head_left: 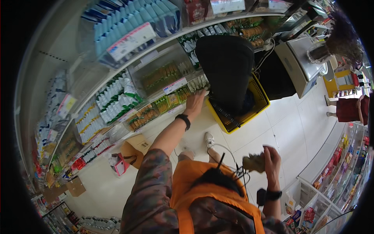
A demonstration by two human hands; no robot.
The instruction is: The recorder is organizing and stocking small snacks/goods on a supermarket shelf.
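Observation:
My left hand (195, 103), with a black band on its wrist, reaches to the front of a low shelf. Its fingertips are at the end of a row of small pale-green packets (198, 83); whether they grip one is hidden. Out to the right, my right hand (271, 161) holds a small bunch of olive-green packets (253, 162) above the floor. Just right of my left hand, a yellow plastic basket (217, 118) stands on the tiles with a large black bag (226, 64) upright in it.
Shelf bins hold green-and-white packets (117, 98) and light-blue packets (137, 17). A cardboard box (136, 150) and a pink-and-white bag (119, 165) sit on the floor. A counter scale (301, 63) is at upper right. Another person (352, 110) stands at far right, beyond snack shelves (336, 163).

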